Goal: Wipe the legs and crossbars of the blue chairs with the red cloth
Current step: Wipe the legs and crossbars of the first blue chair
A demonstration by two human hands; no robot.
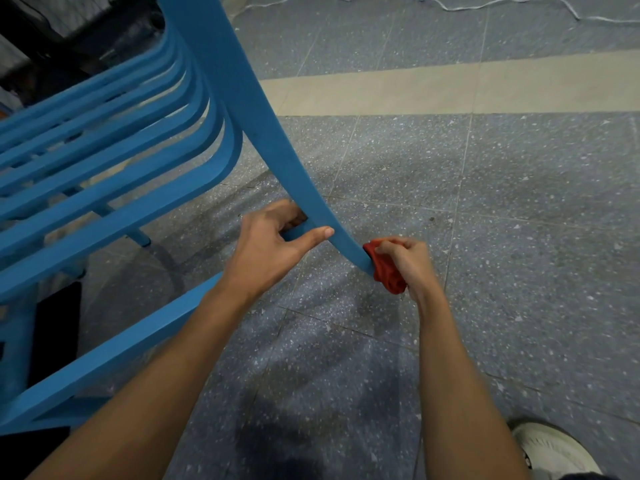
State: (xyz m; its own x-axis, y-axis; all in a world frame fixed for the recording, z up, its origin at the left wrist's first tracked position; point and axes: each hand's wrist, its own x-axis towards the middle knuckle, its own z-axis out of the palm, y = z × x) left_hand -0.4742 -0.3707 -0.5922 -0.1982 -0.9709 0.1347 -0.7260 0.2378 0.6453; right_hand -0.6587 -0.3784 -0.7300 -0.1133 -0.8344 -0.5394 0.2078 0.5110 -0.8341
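As it leans tilted over the speckled grey floor (519,202), one blue chair (104,202) fills the left of the view, its row of curved slats running off the left edge. One long leg (263,126) slopes down from the top centre to its end between the two hands, and one straight blue bar (121,348) runs low from beside the left forearm to the bottom left corner. Whether every blue part belongs to the same chair cannot be told.

One red cloth (386,271) is in view, bunched against the very end of the long leg. One white shoe (554,452) shows at the bottom right, one loose white cord (485,6) trails across the floor at the top, and one pale band (450,84) crosses the grey tiles.

Two bare hands are at work. The left hand (273,244) grasps the leg just above its end, fingers curled behind it and the thumb (311,237) laid straight along its near face. The right hand (412,261) is clenched round the red cloth, pressing it onto the tip of the leg, with folds of cloth hanging out below the fist.
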